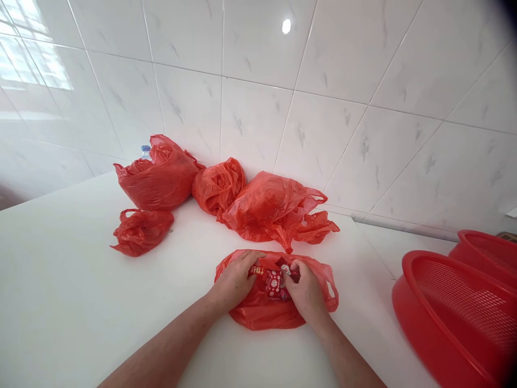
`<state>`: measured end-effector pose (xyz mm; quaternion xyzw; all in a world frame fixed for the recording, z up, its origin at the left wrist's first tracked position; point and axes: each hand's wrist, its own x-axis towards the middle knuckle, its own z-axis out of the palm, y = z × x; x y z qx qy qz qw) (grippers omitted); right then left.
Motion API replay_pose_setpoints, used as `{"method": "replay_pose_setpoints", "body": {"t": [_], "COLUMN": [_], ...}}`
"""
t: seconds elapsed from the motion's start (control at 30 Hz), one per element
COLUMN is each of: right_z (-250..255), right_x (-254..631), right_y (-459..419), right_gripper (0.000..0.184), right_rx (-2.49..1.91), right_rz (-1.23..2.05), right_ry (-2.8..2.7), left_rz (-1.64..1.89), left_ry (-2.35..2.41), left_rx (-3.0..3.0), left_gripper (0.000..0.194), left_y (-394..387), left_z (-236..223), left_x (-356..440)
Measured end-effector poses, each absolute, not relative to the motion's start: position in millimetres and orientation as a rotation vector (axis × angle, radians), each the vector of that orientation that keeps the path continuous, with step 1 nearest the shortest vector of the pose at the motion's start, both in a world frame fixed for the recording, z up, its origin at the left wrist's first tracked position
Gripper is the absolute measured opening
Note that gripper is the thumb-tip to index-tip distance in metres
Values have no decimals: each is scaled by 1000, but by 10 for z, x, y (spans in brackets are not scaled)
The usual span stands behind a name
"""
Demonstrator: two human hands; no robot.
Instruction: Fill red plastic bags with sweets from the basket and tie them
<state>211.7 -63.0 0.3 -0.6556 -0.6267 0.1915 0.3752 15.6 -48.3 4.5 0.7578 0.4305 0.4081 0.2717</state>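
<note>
Two bare hands meet over a red plastic bag, the front bag [266,319], which lies on a white table [194,355] with one loop handle at its right end. The right hand [305,288] has thumb and finger pinched together on a dark red packet [284,267] bearing a white emblem. The left hand [236,280] curls over a packet with yellow writing [257,270]; whether it grips cannot be told. Between the hands is a red packet with white patterns [274,284], a round emblem at its middle. All three packets are within the front bag's outline (inside it or on top, I cannot tell), and their print is too small to read.

Just behind the front bag sits a full red bag [264,207], its handles loose. Farther back and left are a bunched bag [220,186] and a bulky bag [161,180], with a blue bottle cap [145,148] showing behind the latter. A small bag [141,231] lies left of the front bag, well apart from it. White tabletop stretches left and nearward. Right of the front bag, past a strip of tabletop, stand two red baskets with mesh sides, one nearer [432,302], one behind [484,245]. Tiled wall [258,124] bounds the back.
</note>
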Motion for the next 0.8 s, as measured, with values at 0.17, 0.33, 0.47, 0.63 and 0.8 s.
{"method": "replay_pose_setpoints", "body": {"t": [0.17, 0.33, 0.47, 0.63, 0.8], "right_z": [28, 52, 47, 93, 149], "right_x": [2163, 2185, 2188, 2165, 2153], "right_y": [-639, -658, -662, -679, -710], "right_gripper": [22, 27, 28, 29, 21], "right_rx": [-1620, -1562, -1571, -1602, -1578], "right_rz": [587, 646, 644, 560, 332], "right_ry": [-1560, -1580, -1581, -1640, -1776], "left_rz": [1079, 1100, 1113, 1005, 973], "left_ry": [1195, 1200, 1213, 1252, 1262], "left_rx": [1962, 1957, 1954, 1907, 1892], "left_gripper": [44, 39, 50, 55, 54], "left_y": [-495, -494, -501, -519, -518], "left_z": [79, 102, 88, 93, 139], "left_x": [164, 171, 167, 177, 184]}}
